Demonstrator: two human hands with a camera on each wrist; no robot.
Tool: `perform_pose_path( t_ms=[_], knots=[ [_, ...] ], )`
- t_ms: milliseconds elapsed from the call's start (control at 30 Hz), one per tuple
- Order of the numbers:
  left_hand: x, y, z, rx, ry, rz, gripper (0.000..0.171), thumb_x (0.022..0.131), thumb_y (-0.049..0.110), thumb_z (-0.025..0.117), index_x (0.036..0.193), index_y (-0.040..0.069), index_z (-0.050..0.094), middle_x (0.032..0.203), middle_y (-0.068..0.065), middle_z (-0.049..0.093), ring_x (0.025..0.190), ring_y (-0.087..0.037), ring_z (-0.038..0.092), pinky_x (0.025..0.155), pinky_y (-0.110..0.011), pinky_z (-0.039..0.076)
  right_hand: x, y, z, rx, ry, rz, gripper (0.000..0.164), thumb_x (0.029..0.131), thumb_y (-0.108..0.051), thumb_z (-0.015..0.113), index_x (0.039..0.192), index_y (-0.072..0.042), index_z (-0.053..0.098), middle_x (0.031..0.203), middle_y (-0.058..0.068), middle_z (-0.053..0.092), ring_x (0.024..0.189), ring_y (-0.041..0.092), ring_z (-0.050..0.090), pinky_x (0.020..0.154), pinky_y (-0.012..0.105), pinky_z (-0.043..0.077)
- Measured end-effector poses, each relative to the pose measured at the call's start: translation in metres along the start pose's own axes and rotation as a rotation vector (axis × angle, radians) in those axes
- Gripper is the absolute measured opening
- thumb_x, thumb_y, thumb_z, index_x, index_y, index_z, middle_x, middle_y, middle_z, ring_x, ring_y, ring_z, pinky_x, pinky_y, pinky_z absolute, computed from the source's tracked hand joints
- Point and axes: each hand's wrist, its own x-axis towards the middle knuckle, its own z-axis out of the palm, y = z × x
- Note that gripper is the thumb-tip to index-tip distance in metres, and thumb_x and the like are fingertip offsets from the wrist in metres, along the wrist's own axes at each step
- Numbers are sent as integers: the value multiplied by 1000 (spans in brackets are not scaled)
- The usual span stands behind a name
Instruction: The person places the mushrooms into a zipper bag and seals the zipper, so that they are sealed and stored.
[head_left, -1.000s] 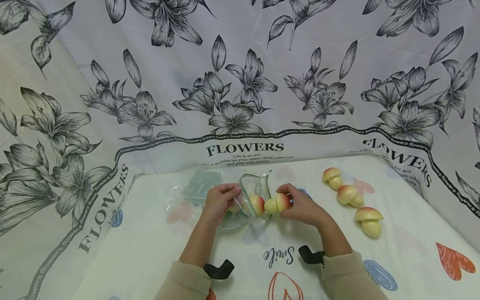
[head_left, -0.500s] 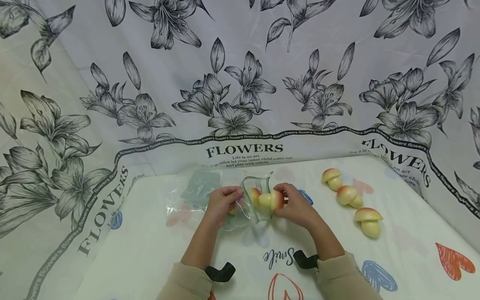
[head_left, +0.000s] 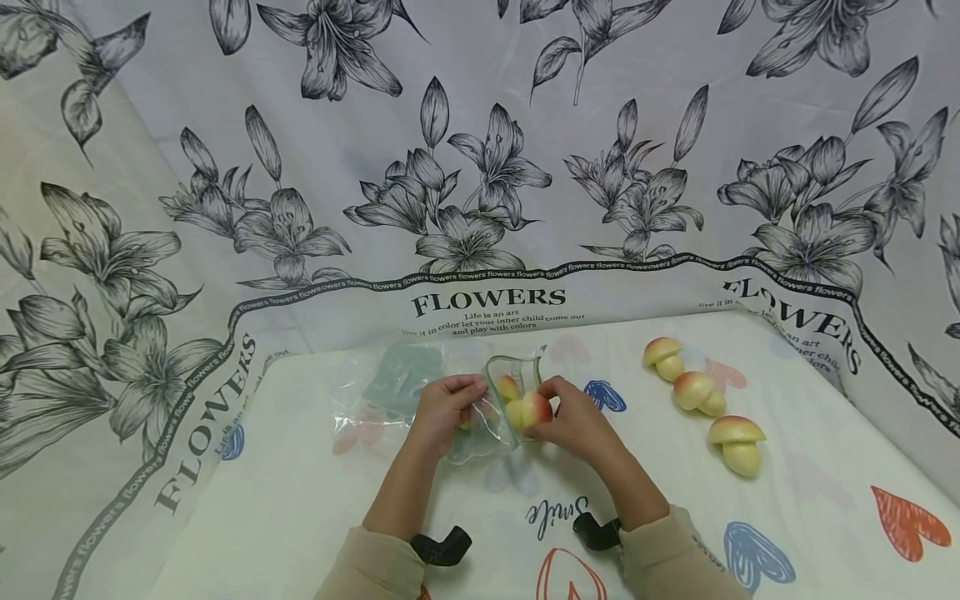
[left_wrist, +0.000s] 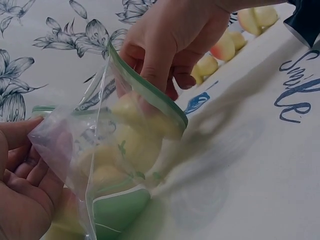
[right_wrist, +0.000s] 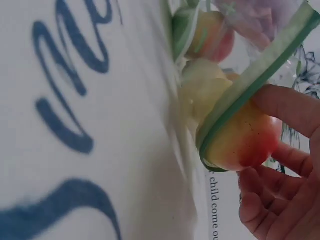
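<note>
A clear zip bag (left_wrist: 95, 135) with a green zip edge lies on its side, its mouth facing right. My left hand (head_left: 444, 410) pinches the bag's edge between thumb and fingers. With my right hand (head_left: 572, 421) I hold a toy mushroom (right_wrist: 247, 137) by its red-and-yellow cap, its pale stem inside the mouth of the bag. The green zip edge (right_wrist: 260, 70) crosses over the cap in the right wrist view. Further in the bag is another toy mushroom (right_wrist: 212, 37), partly hidden by the film.
Three more toy mushrooms, the nearest one (head_left: 737, 444) upside down, lie in a row at the right on the white patterned cloth (head_left: 817, 533). A second clear bag with a pale green piece (head_left: 405, 375) lies behind my left hand. A flower-print curtain (head_left: 480, 192) stands behind.
My right hand has moved left, carrying the toy mushroom from outside the bag into its mouth. My left hand keeps its pinch on the bag with little movement.
</note>
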Motion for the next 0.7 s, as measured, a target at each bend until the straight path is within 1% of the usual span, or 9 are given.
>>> perform_pose_path(
  t_ms=[33, 100, 167, 267, 433, 500, 600, 700],
  knots=[
    [0, 0, 0, 0, 0, -1, 4, 86, 4, 73, 90, 6, 73, 72, 1, 70, 60, -7, 63, 51, -18, 45, 0, 0, 1, 0, 4, 11, 57, 65, -25, 91, 112, -17, 60, 100, -1, 63, 76, 17, 55, 63, 30, 47],
    [0, -1, 0, 1, 0, 0, 5, 86, 4, 74, 90, 5, 73, 72, 2, 70, 60, -7, 63, 51, -18, 45, 0, 0, 2, 1, 9, 25, 55, 66, -25, 91, 112, -17, 62, 101, -1, 63, 74, 16, 54, 62, 29, 47],
    [1, -1, 0, -1, -2, -1, 4, 86, 4, 73, 89, 5, 72, 72, 2, 70, 60, -7, 63, 51, -18, 44, 1, 1, 3, -1, 11, 33, 54, 68, -25, 90, 113, -16, 63, 106, -1, 63, 77, 15, 55, 64, 28, 47],
    [1, -1, -1, -3, -4, 0, 4, 86, 2, 72, 89, 6, 72, 73, 1, 70, 62, -8, 65, 53, -18, 48, 2, 1, 2, 11, 4, 56, 50, 72, -25, 87, 116, -15, 65, 110, 1, 64, 81, 16, 58, 66, 28, 50],
    [2, -2, -1, -6, -5, -10, 6, 87, 1, 71, 88, 7, 72, 74, 0, 71, 64, -8, 67, 58, -19, 53, 2, 1, 4, 81, -3, 86, 38, 80, -22, 81, 114, -12, 69, 112, 2, 68, 88, 16, 66, 68, 30, 54],
    [2, -1, -1, -9, -4, -15, 6, 86, 2, 72, 88, 8, 72, 74, 1, 71, 63, -8, 67, 58, -18, 53, 1, 1, 5, 98, -9, 85, 32, 81, -20, 79, 111, -11, 71, 110, 3, 71, 91, 16, 68, 70, 30, 55],
    [1, -1, -1, -7, 0, -16, 5, 85, 3, 73, 89, 6, 73, 73, 1, 71, 63, -8, 66, 58, -18, 53, 0, 0, 8, 104, -42, 75, 24, 83, -17, 77, 107, -11, 74, 106, 3, 73, 93, 18, 70, 71, 30, 55],
    [0, 0, 0, -11, 7, -18, 5, 85, 4, 75, 89, 5, 72, 73, 2, 70, 63, -7, 66, 58, -18, 53, -1, 0, 9, 94, -65, 58, 22, 85, -16, 76, 106, -12, 75, 105, 2, 73, 94, 18, 70, 70, 29, 55]
  ],
)
